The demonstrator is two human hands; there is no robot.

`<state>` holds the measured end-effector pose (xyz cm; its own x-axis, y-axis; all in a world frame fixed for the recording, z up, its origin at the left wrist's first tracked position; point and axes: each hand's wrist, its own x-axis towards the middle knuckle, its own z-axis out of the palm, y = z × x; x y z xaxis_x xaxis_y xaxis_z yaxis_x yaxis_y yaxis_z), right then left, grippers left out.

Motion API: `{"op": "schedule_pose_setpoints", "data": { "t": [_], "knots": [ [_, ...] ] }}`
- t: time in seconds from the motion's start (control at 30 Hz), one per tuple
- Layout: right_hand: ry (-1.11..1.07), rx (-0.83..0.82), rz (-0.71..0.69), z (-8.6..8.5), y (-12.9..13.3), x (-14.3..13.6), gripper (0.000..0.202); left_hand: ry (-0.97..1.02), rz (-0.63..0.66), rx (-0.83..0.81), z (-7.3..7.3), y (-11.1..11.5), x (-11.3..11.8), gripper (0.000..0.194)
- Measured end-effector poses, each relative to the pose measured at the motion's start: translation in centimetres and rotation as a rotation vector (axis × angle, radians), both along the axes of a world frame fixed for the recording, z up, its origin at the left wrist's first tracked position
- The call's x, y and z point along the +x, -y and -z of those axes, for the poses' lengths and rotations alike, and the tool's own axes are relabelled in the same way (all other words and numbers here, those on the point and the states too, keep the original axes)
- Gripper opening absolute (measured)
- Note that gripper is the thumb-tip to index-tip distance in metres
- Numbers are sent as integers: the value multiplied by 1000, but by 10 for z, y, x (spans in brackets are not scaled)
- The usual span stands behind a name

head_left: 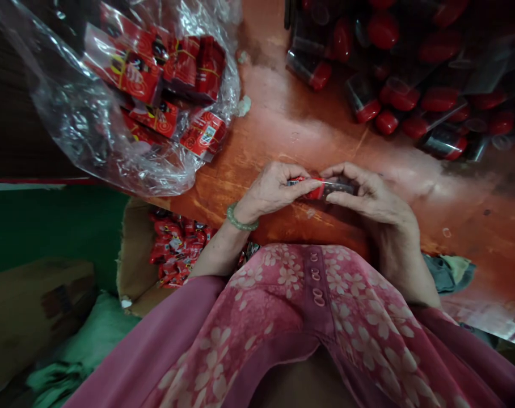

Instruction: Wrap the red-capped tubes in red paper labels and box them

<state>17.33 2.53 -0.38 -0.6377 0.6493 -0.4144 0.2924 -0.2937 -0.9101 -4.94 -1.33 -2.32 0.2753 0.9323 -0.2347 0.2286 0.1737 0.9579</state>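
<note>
Over the near part of the table, a small clear container [336,188] with dark contents lies sideways between my hands. A red printed label or wrapper [315,193] covers its left end. My left hand [277,188], with a green bead bracelet at the wrist, pinches that red end between thumb and fingers. Around the dark end curls my right hand [366,190], thumb in front and fingers behind. Part of the container is hidden by my fingers.
Many similar containers with red caps [383,29] lie at the back right. At the back left, a clear plastic bag [87,130] holds bundled red printed labels [138,73]. Below it, a cardboard box [134,249] contains red wrapped pieces [174,246]. The orange-red table [274,124] has worn patches.
</note>
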Motion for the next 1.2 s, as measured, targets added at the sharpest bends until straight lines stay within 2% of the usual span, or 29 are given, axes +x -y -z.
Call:
{"op": "schedule_pose_setpoints", "data": {
  "t": [0.2,0.4,0.5,0.57,0.63,0.73,0.8,0.93,1.03,1.2],
  "knots": [
    [-50,-25,40,1,14,7,39,59,165,-153,-8,-1,3,46],
    [-91,-7,45,10,21,1,32,-51,289,-143,-13,-13,2,47],
    [-121,-15,64,11,19,-3,34,-37,317,-142,-12,-20,-1,46],
    [-153,-53,112,11,17,-6,38,32,237,-162,-11,-23,-5,43],
    [-183,-88,184,12,15,-10,42,172,19,-172,-9,-21,-9,40],
    [-228,-93,312,15,11,-18,44,483,-376,-186,-6,-10,-11,49],
    [-265,-88,375,19,8,-25,46,676,-511,-242,-3,0,-5,54],
    [-315,-76,408,25,1,-42,47,861,-627,-365,1,14,16,46],
    [-330,-99,358,28,0,-52,47,858,-704,-370,3,12,25,42],
    [-332,-170,260,32,1,-47,54,853,-720,-349,8,4,24,43]
  ]
}}
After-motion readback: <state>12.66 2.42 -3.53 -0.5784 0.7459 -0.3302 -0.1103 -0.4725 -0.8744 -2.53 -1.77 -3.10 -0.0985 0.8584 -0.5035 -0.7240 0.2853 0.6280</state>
